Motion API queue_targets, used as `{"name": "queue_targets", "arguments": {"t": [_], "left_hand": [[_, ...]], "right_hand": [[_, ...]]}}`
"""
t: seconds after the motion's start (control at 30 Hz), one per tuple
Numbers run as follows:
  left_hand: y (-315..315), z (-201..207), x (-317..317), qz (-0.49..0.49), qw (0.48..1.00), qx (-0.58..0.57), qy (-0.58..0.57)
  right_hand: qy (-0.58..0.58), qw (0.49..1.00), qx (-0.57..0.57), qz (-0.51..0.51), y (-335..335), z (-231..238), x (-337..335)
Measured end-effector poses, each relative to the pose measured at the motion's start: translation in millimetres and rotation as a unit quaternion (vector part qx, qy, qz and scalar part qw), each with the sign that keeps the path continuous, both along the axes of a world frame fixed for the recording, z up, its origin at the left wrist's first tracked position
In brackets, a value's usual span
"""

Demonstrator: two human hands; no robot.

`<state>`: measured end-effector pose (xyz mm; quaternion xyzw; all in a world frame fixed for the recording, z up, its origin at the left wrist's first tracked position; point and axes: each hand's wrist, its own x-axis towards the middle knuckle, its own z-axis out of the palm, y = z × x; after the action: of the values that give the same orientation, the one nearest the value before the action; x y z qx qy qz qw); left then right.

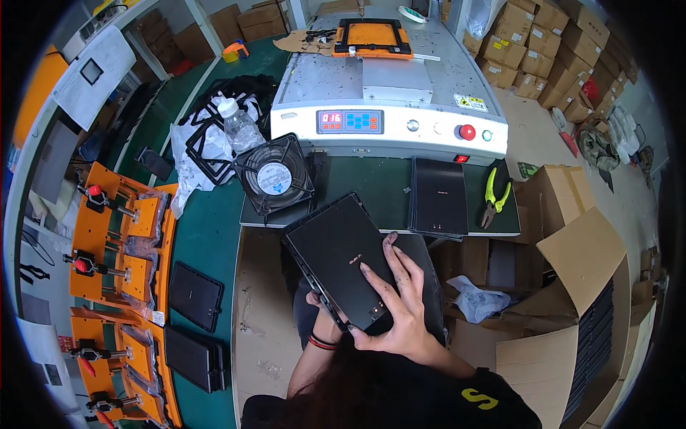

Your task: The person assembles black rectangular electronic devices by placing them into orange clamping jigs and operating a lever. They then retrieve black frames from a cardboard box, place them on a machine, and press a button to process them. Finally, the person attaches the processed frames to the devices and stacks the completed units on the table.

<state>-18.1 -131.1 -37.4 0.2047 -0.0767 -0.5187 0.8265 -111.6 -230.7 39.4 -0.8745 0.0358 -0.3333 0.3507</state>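
Note:
A black rectangular panel (336, 250) with a thin raised frame along its left edge is held tilted in front of my body. My left hand (319, 306) grips it from beneath at its lower left, and most of those fingers are hidden behind it. Across its lower right part lies my right hand (400, 307), with fingers spread over the face and the thumb by the bottom corner. The fingertips are smudged dark. Just beyond, a stack of similar black panels (439, 193) rests on the green bench, close to yellow-handled pliers (494, 199).
A black fan (274, 177) and a clear bottle (240, 127) stand left of a white machine (389, 129). Orange clamp fixtures (121, 279) line the left, beside black frames (194, 357) on the green surface. An open carton (539, 361) is at right.

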Motion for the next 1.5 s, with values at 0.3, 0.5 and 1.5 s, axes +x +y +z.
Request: {"name": "queue_targets", "arguments": {"t": [0.3, 0.5, 1.5], "left_hand": [[-2, -2, 1, -0.003, 1.0, 0.002, -0.001], [-3, -3, 1, -0.003, 1.0, 0.002, -0.001], [-6, -4, -4, -0.019, 1.0, 0.004, 0.021]], "right_hand": [[0.012, 1.0, -0.002, -0.002, 3, -1, -2], [0.009, 1.0, 0.009, -0.007, 0, -5, -1], [0.174, 0.98, -0.096, -0.003, -7, 11, -8]]}}
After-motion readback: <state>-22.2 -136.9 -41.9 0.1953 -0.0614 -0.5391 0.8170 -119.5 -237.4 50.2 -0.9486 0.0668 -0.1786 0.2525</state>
